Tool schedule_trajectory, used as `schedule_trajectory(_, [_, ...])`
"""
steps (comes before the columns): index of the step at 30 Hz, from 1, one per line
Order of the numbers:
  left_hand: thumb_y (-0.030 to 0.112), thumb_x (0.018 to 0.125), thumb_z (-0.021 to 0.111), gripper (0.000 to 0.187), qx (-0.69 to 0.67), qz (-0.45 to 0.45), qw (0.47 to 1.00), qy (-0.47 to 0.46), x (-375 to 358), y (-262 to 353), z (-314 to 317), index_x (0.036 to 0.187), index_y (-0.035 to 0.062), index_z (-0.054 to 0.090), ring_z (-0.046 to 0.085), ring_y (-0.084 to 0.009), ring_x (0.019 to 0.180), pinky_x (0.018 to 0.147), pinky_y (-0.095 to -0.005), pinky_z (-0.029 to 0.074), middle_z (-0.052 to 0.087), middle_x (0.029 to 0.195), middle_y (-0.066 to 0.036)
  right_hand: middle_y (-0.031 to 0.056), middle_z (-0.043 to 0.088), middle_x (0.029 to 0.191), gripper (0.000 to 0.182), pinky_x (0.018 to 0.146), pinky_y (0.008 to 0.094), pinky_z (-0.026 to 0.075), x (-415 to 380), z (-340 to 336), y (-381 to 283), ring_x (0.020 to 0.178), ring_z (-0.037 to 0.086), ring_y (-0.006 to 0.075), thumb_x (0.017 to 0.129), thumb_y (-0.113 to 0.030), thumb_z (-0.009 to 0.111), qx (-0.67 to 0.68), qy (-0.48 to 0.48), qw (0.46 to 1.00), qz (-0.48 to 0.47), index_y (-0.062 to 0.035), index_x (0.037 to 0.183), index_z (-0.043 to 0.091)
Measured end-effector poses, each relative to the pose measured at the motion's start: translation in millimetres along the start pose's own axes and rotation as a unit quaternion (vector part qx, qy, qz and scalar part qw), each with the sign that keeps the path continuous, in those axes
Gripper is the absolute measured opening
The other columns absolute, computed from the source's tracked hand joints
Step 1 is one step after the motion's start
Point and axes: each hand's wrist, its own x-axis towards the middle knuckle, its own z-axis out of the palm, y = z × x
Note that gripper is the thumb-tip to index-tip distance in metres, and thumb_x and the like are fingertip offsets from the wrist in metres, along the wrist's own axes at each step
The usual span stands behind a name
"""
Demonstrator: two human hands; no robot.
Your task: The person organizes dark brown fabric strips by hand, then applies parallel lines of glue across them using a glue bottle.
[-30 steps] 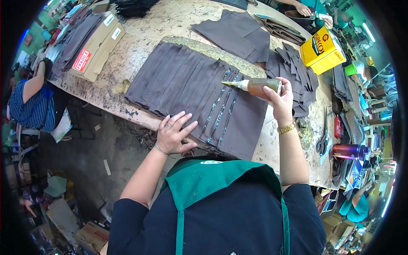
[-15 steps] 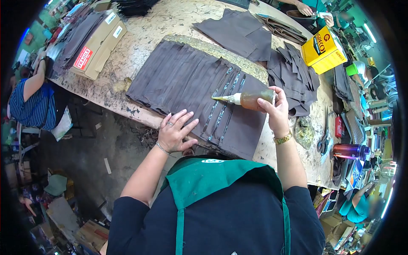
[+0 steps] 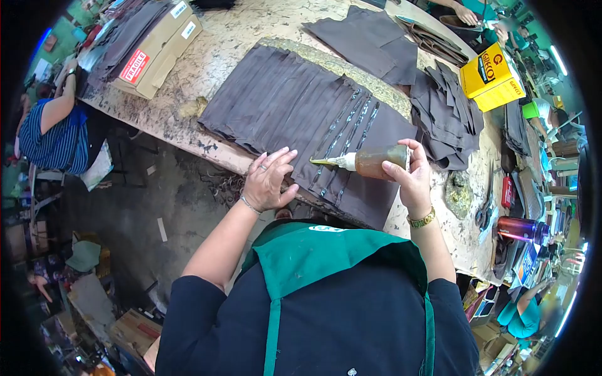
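My right hand (image 3: pixel 414 178) is wrapped round a squeeze bottle (image 3: pixel 381 161) of amber-brown liquid, held nearly on its side. Its pale, narrow nozzle points left, with the tip right over the dark brown fabric pieces (image 3: pixel 263 94), which lie overlapped in a fanned row. Several glossy wet lines (image 3: pixel 356 131) run across the pieces near the nozzle. Fingers outstretched, my left hand (image 3: pixel 269 180) rests at the near edge of the row, left of the nozzle tip, and holds nothing.
More dark pieces (image 3: pixel 442 116) lie on the worn table (image 3: pixel 244 25) to the right, near a yellow can (image 3: pixel 492 78). Scissors (image 3: pixel 484 210) and a purple bottle (image 3: pixel 520 229) are at the right edge. A cardboard box (image 3: pixel 160 59) stands far left; people work around the table.
The bottle's nozzle has moved toward the near edge and slightly left across the fabric. My left hand stays by the near edge. The whole view has shifted a little.
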Motion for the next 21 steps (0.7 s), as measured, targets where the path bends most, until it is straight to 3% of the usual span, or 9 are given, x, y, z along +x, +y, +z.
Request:
schedule_trajectory(11, [0.027,0.068,0.061,0.039,-0.005,0.002,1.000,0.007,-1.7,-1.6,2.5,0.098,0.0128,0.039,0.046,-0.0200,0.115,0.097,-0.0384,0.026,0.050,0.123,-0.004,0.0018,0.051,0.089,0.050,0.072,0.0225,0.045,-17.8,11.4,6.6,0.081,0.051,0.0082,0.068,0.001,0.070,-0.010,-0.037,0.999,-0.006,-0.0056,0.109,0.042])
schedule_trajectory(16, [0.030,0.069,0.061,0.038,-0.013,0.010,0.999,0.033,-1.9,-4.4,6.6,0.096,0.0127,0.040,0.046,-0.0186,0.113,0.096,-0.0355,0.026,0.050,0.122,-0.004,0.0019,0.052,0.088,0.050,0.065,0.0236,0.049,-20.6,13.2,1.2,0.080,0.053,0.0088,0.068,0.001,0.070,0.026,-0.039,0.998,0.033,-0.0059,0.108,0.042])
schedule_trajectory(21, [0.030,0.070,0.060,0.041,-0.013,0.011,0.999,0.043,-2.4,-4.4,5.8,0.100,0.0125,0.039,0.046,-0.0189,0.113,0.097,-0.0353,0.026,0.051,0.122,-0.004,0.0031,0.053,0.092,0.040,0.059,0.0237,0.047,-2.8,-2.0,-6.7,0.079,0.055,0.0120,0.075,-0.006,0.062,0.153,0.099,0.983,0.007,-0.0086,0.109,0.041])
